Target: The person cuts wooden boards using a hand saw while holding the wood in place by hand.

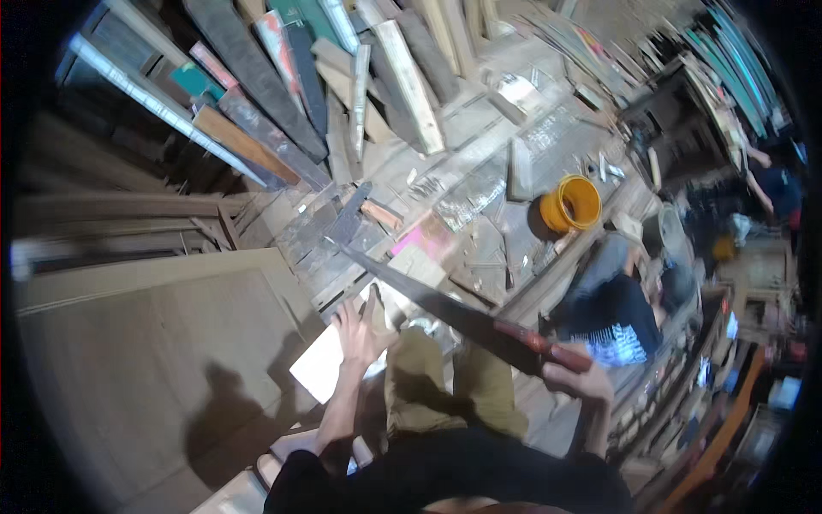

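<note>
My right hand (575, 377) is closed round the red handle (535, 343) of a long handsaw, whose dark blade (428, 300) slants up and left above my knees, its tip over the wooden floor. My left hand (358, 334) rests with fingers apart on a pale board (318, 364), beside a narrow tan piece of wood (384, 321), just left of the blade. My legs in khaki trousers (411, 377) are below the saw.
Planks (407, 86) stand along the back. A yellow bucket (585, 206) is at right, near scattered offcuts (518, 167). A large wooden panel (145, 334) fills the left. Someone in dark clothing (621, 317) is close at right; another person (775, 188) is farther off.
</note>
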Tool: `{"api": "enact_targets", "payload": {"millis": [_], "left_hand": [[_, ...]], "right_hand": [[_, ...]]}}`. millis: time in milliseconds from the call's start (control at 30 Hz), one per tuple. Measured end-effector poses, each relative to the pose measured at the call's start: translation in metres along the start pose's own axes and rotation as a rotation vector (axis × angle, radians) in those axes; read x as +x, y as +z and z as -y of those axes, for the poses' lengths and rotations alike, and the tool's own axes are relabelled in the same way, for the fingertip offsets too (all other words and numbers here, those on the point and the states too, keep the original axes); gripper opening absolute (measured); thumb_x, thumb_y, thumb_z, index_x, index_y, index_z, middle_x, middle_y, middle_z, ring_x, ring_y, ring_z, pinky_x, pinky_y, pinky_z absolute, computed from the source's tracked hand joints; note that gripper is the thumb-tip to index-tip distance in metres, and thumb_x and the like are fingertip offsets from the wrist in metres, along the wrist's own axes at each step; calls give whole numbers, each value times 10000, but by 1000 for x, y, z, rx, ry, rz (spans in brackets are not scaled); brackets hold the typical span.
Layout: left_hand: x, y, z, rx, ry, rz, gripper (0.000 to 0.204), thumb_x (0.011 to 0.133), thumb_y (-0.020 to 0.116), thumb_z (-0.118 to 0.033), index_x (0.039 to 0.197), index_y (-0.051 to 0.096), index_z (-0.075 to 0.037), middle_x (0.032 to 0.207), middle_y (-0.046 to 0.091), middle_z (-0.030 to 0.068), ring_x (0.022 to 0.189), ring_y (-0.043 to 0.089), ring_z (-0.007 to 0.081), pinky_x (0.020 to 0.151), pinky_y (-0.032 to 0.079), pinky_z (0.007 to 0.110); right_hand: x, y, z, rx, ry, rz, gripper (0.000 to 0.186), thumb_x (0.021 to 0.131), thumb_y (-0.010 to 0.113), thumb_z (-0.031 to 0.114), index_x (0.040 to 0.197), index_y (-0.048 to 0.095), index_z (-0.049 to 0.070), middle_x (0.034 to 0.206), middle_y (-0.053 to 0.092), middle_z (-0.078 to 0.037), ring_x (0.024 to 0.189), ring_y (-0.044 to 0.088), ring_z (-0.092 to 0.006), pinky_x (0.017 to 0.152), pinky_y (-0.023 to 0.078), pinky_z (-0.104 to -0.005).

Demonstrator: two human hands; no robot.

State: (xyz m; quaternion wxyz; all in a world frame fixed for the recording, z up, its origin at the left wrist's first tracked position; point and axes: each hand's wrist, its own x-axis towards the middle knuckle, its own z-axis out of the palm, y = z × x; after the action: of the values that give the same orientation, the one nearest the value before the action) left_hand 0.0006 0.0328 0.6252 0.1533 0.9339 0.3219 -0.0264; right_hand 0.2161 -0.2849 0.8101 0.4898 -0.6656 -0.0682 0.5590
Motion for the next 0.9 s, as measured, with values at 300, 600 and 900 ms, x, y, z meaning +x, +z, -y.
{"api": "enact_targets", "payload": {"millis": [300, 600, 900], "left_hand": [[41, -26, -13, 7, 687, 61, 1020, 543, 868, -457, 1437, 483, -154, 1336, 423, 244, 1260, 403, 430, 1030, 309, 587], [49, -63, -110, -141, 1440, 436, 1119, 548, 857, -430, 1528, 381, -177, 1327, 421, 260, 1246, 404, 439, 1039, 286, 591], [-29, 1, -177, 78, 1620, 492, 1099, 517, 870, -404, 1497, 415, -202, 1279, 447, 245, 1205, 415, 430, 1004, 314, 571]], "right_hand": [[-161, 137, -5, 8, -136, -458, 368, 946, 684, 361, 1084, 650, 22, 744, 597, -44, 668, 523, -144, 618, 446, -331], [-203, 369, -42, 333, -268, -1111, 415, 933, 686, 413, 990, 635, 5, 720, 572, -66, 642, 534, -183, 575, 418, -346], [-241, 380, -145, 690, -347, -1386, 316, 906, 733, 305, 869, 628, 10, 608, 521, -29, 518, 475, -136, 502, 354, -322]]}}
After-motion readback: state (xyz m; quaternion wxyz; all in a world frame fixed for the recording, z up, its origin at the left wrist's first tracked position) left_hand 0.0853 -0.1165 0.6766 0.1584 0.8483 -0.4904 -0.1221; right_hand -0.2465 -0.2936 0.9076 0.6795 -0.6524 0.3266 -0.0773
